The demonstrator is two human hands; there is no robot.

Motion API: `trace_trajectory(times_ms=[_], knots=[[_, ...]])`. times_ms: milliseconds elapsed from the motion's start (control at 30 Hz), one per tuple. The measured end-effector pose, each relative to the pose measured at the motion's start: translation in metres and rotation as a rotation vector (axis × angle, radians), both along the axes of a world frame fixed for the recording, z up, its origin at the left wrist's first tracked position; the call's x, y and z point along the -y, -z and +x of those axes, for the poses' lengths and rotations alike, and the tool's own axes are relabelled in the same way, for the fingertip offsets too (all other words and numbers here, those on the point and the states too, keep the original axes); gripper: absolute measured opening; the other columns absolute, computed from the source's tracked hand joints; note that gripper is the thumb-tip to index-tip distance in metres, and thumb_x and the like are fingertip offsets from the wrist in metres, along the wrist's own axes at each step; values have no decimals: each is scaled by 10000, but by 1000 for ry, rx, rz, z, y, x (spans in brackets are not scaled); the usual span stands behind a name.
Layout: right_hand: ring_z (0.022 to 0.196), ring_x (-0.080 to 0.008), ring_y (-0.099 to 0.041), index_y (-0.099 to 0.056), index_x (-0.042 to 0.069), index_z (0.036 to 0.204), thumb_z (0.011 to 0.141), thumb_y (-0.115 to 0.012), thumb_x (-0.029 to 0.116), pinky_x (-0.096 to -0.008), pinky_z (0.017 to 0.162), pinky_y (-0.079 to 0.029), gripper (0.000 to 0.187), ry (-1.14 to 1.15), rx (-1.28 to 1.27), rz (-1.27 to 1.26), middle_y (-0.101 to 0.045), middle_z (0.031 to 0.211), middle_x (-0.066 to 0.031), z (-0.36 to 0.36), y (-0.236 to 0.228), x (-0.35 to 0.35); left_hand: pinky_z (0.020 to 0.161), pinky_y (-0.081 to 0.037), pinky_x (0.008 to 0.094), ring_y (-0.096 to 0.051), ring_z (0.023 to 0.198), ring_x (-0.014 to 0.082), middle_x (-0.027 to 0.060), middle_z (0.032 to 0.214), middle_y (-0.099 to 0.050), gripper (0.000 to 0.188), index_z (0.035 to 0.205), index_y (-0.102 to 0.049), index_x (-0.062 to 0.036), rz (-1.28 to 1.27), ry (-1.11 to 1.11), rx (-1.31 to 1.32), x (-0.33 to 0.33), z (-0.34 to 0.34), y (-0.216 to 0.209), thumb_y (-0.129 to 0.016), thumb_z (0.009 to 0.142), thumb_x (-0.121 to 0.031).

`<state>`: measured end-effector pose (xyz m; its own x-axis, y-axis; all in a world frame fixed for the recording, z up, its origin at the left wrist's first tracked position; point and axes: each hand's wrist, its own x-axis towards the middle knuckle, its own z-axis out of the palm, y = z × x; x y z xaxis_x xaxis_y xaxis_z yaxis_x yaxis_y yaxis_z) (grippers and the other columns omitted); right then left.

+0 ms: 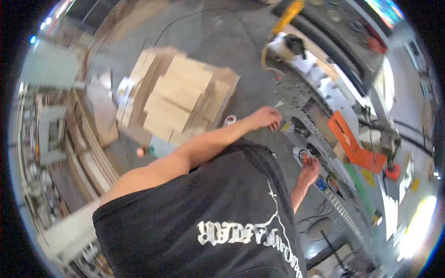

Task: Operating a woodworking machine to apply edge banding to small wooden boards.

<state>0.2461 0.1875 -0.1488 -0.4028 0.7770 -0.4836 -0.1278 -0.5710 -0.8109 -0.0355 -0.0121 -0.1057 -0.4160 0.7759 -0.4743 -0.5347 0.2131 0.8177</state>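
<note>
My left hand (268,118) reaches across in front of my chest, palm down, its fingers loosely bent and a little apart. I see nothing in it; a grey metal machine edge (296,134) is just beyond its fingertips. My right hand (309,172) is raised beside the machine, close to a red-orange knob (304,159) on a pale round fitting. Motion blur hides whether those fingers touch the knob or hold anything. An orange angled guard (350,143) stands on the machine to the right of both hands.
Light wooden blocks (178,95) are stacked on a low pallet at the upper left. Pale boards (90,155) and a workbench lie along the left. A red knob (393,172) sticks out past the guard. Cables (320,217) run over the floor at the lower right.
</note>
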Motion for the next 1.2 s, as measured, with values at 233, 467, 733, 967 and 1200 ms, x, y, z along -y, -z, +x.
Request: trace_trajectory(times_ms=[233,467,733,967,1200], knots=[[864,-206,-644,-587,-2,1044,886,-541,102,-299,742,-522,194,-762,261,-1,-645,915,-118,-87,14,85,928,-436,403,-574,1054,356,237,1070,-629,404,1040,-645,-15,-990,-933,-779,215,-89,86,-661,753,-299],[850,-133,-610,-582,-9,1095,918,-532,135,-258,714,-475,234,-1377,345,730,-655,944,-79,-191,-27,114,1055,-219,639,-173,1376,464,289,1500,-121,1042,1475,-186,-89,-1723,-1095,-177,352,-82,106,-707,698,-548],[876,-139,-607,-597,18,1098,903,-552,143,-275,772,-471,236,-1319,289,746,-652,955,-67,-258,-36,131,995,-381,540,-310,1322,432,295,1467,-185,1200,1487,-141,-149,-1573,-1202,-41,363,-60,114,-756,580,-637],[883,-183,-643,-607,45,1108,889,-567,169,-297,787,-487,255,-1345,304,786,-675,968,-98,-214,-26,153,940,-439,507,-488,1169,422,322,1300,-419,1182,1395,-234,43,-1492,-1481,-88,384,-25,145,-812,563,-566],[839,-131,-625,-603,26,1082,888,-545,159,-274,754,-479,243,-1195,431,661,-682,916,-68,-155,-20,118,622,-521,322,-628,801,177,128,965,-657,378,1038,-599,60,-532,-1645,-40,406,-30,122,-763,791,-174]])
